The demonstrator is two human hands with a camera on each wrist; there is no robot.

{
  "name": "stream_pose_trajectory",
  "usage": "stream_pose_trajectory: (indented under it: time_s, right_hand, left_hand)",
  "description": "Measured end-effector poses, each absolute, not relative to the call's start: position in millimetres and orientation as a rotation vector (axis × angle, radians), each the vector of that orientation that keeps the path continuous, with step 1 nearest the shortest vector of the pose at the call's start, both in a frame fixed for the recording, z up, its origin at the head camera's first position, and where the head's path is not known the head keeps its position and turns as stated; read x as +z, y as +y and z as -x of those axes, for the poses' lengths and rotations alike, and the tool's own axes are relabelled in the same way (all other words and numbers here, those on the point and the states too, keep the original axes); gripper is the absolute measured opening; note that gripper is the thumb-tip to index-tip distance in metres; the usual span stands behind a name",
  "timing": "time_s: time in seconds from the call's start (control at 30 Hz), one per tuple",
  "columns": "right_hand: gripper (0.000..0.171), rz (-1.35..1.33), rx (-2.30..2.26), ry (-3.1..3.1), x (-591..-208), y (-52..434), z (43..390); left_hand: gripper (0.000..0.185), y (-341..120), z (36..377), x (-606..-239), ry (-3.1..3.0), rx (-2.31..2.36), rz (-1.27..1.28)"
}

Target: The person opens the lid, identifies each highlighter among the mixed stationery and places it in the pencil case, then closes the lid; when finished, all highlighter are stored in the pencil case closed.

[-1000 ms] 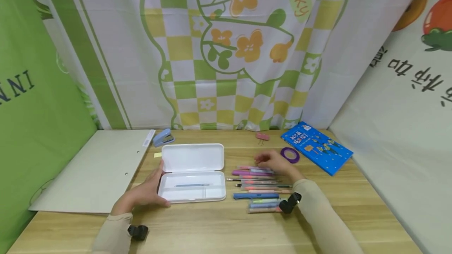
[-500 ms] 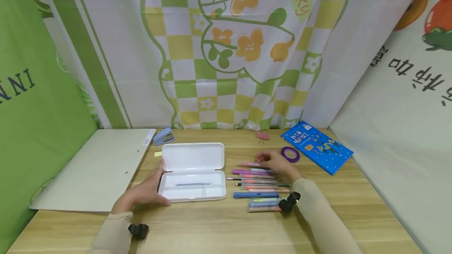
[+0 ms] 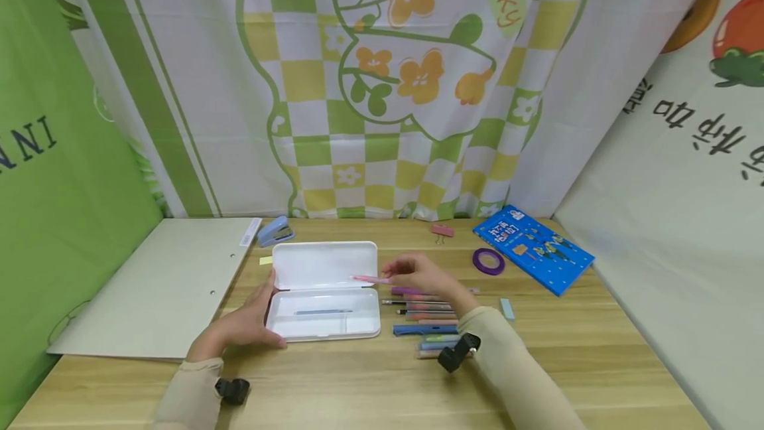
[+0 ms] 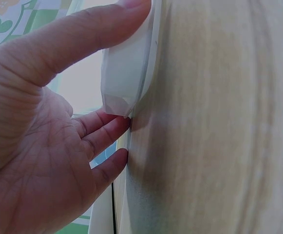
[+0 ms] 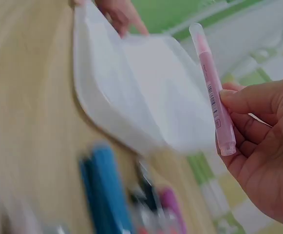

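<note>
A white pencil case [image 3: 323, 267] lies open on the wooden table, its lid swung back. Inside its tray is one thin pale-blue pen [image 3: 323, 312]. My left hand [image 3: 253, 320] holds the case's left end, thumb along the front wall and fingers by the side. My right hand [image 3: 422, 276] pinches a pink highlighter [image 5: 216, 92] with a clear cap between thumb and fingers. The highlighter is raised, its capped end overlapping the right part of the lid in the head view. Below that hand lies a row of several pens and pencils, including a blue pen [image 3: 412, 330].
Behind the case sit a light-blue stapler [image 3: 276, 231] and a pink binder clip [image 3: 442, 230]. A purple tape roll [image 3: 488, 261], a blue book [image 3: 534, 247] and a pale-blue strip [image 3: 507, 308] lie to the right. A large grey-white board [image 3: 155, 284] covers the left side.
My right hand has lifted the pink highlighter from the row and carried it left toward the case. The pale-blue strip has come into view. My left hand has stayed on the case.
</note>
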State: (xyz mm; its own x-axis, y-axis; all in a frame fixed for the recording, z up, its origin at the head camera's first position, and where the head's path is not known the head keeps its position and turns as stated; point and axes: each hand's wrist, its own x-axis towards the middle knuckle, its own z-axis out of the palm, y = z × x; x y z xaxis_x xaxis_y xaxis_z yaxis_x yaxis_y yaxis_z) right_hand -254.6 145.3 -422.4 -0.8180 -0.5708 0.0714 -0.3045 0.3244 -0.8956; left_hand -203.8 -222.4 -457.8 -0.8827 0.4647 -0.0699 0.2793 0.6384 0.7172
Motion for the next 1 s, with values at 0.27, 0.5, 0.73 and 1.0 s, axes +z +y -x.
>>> stream_pose_trajectory:
  time_s: [0.27,0.5,0.73,1.0]
  right_hand:
    - [0.015,0.902,-1.376,2.374,-443.3,79.2,250.1]
    - [0.010,0.906,-1.275,2.513,-455.5,51.0,242.3]
    - [0.010,0.861,-1.289,2.572,-462.7,45.4,238.5]
    - [0.014,0.802,-1.349,2.503,-464.6,50.3,237.6]
  left_hand:
    - [0.139,-223.5,205.2,-460.0,2.624,1.071,-0.624]
    - [0.140,-224.3,205.6,-460.9,2.629,1.073,-0.624]
    - [0.139,-223.9,205.8,-461.3,2.628,1.067,-0.615]
    - [0.140,-224.4,206.3,-463.2,2.635,1.083,-0.630]
